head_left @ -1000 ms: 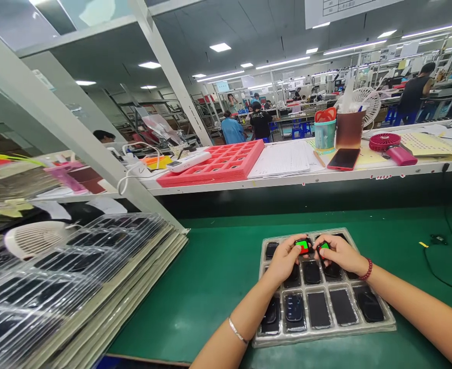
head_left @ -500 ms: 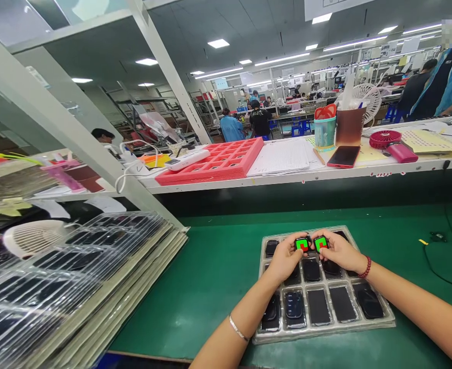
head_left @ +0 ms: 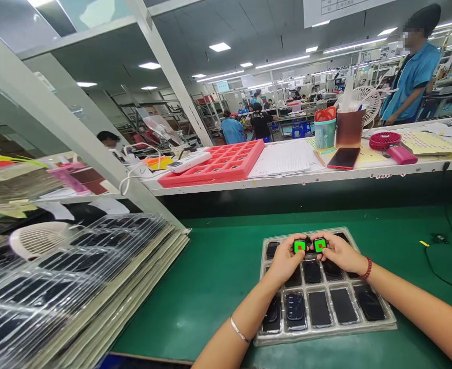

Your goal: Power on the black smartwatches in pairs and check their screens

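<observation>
My left hand is closed round a small watch whose lit screen is green with a red patch. Beside it, my right hand grips a second watch with a similar green and red screen, the thumb at its lower edge. Both watches are held side by side above a clear plastic tray. Dark watch units lie in several tray compartments, and one in the front row shows faint text on its screen. My fingers hide part of the back row.
Stacked clear trays fill the left side beside a slanted white post. A shelf across the back bears a red foam tray, papers, a phone, cups and a pink fan. A black cable lies at the right. People are in the background.
The red patches on both screens have shrunk, and both thumbs have shifted slightly. A person in blue at the right has moved leftward and is more fully in view.
</observation>
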Demonstrator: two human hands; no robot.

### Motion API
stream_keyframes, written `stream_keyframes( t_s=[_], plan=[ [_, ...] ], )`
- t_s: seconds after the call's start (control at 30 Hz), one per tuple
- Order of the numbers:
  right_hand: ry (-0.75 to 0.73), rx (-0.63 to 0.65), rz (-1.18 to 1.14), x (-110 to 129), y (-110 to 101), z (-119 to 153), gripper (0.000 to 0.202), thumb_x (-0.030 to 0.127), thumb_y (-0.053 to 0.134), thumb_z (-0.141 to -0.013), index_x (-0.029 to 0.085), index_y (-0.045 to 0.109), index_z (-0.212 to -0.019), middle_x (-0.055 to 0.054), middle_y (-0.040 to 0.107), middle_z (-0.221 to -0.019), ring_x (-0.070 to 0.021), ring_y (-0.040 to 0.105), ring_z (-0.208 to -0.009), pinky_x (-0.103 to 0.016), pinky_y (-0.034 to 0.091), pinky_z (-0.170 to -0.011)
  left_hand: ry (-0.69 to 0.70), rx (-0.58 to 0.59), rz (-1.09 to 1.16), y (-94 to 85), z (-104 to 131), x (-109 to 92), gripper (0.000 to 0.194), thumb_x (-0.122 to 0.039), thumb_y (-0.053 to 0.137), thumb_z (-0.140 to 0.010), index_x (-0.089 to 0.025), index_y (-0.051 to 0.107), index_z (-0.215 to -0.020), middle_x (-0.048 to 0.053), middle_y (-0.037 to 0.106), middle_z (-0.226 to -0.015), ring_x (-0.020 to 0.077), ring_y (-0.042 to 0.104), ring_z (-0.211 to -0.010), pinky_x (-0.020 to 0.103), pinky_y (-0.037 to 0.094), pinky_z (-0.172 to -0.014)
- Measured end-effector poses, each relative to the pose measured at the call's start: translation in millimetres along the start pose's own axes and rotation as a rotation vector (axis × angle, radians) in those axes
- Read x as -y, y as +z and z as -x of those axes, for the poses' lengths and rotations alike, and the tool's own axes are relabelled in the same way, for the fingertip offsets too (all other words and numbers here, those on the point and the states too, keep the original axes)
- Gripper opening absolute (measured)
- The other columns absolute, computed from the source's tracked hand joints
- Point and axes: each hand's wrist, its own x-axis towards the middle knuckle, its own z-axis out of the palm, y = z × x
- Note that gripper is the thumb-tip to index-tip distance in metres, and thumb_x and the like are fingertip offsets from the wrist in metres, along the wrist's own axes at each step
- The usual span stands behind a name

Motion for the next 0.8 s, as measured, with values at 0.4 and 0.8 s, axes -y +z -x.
stream_keyframes(
  t_s=[0.4, 0.8],
  plan=[
    [-0.024, 0.014, -0.011, 9, 3, 2, 0.027, 0.012, 0.051, -0.074, 0.020, 0.055, -0.100, -0.001, 0.057, -0.086, -0.0127, 0.058, -0.065, -0.028, 0.052, -0.061, -0.062, 0.059, 0.074, 2.2, 3, -8, 0.029, -0.018, 0.052, -0.078, -0.018, 0.057, -0.107, 0.007, 0.061, -0.104, 0.0172, 0.059, -0.086, 0.029, 0.051, -0.071],
    [0.009, 0.023, -0.017, 10, 1, 3, 0.028, 0.011, 0.048, -0.075, 0.019, 0.055, -0.100, -0.001, 0.060, -0.086, -0.0108, 0.058, -0.060, -0.024, 0.048, -0.056, -0.048, 0.062, 0.046, 1.6, 2, -3, 0.038, -0.007, 0.050, -0.071, -0.017, 0.057, -0.108, 0.008, 0.060, -0.107, 0.0197, 0.058, -0.094, 0.032, 0.051, -0.078]
  ],
)
